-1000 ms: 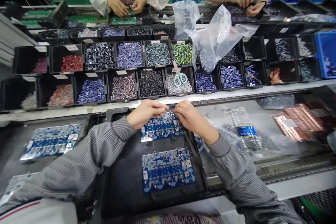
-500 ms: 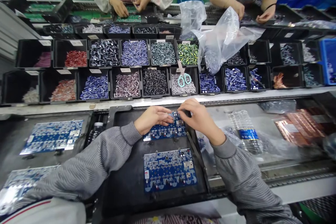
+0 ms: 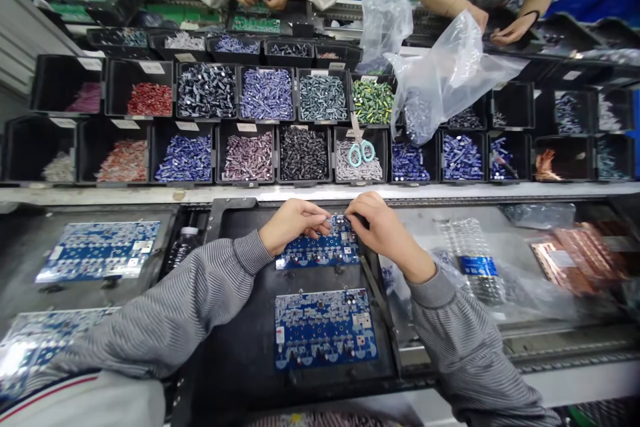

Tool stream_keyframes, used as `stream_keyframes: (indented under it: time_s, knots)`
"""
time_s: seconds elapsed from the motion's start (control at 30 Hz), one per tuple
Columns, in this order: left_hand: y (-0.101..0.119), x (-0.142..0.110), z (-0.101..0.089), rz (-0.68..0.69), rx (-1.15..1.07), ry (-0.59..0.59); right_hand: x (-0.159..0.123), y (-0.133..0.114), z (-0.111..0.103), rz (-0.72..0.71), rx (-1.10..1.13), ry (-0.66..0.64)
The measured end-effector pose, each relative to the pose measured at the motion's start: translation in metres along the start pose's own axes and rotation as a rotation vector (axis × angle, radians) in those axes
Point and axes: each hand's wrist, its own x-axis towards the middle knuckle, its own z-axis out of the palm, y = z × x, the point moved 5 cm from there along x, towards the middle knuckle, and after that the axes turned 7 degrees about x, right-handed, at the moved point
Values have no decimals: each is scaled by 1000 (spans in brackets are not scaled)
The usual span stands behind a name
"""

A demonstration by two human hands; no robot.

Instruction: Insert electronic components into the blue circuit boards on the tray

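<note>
Both hands are over the upper blue circuit board [image 3: 320,250], which lies in a black tray [image 3: 235,347]. My left hand [image 3: 296,225] covers the board's upper left part, thumb and fingers pinched together; whatever they hold is too small or hidden. At the board's upper right corner, my right hand [image 3: 376,223] has thumb and forefinger closed in a pinch close to the small parts there. What is between those fingertips cannot be made out. A second blue circuit board [image 3: 325,328] lies flat in the tray, nearer to me.
Beyond the tray stand rows of black bins holding small components [image 3: 266,95]. Scissors [image 3: 361,152] lie on one bin, and a clear plastic bag [image 3: 450,73] drapes over others. More boards [image 3: 100,250] lie left; a plastic bottle [image 3: 475,260] lies right. Two co-workers' hands work opposite.
My left fingers have drawn together from a looser spread. My right hand stays pinched at the board's corner. The view has shifted slightly, and one co-worker's hands have come together.
</note>
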Motion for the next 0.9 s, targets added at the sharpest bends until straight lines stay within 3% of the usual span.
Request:
stream_keyframes:
  time_s: [0.33, 0.5, 0.57, 0.63, 0.67, 0.73, 0.8, 0.9]
  knots:
    - [-1, 3, -2, -22, 12, -18, 1, 6, 7, -8, -18, -23]
    - [-6, -5, 10, -26, -55, -103, -2, -24, -4, -78, 108, 79]
    - [5, -9, 7, 36, 53, -142, -4, -37, -10, -87, 130, 117]
    - [33, -10, -22, 206, 314, 22, -8, -45, -15, -83, 124, 164]
    - [54, -10, -47, 323, 476, 196, -10, -47, -16, -77, 120, 186]
    - [101, -15, -109, 540, 774, 662, -16, -49, -16, -63, 114, 209]
    - [135, -9, -168, 549, 999, 959, -21, -50, -14, -49, 111, 206]
    - [157, 17, -232, 418, 1179, 1059, -28, -53, -11, -21, 100, 200]
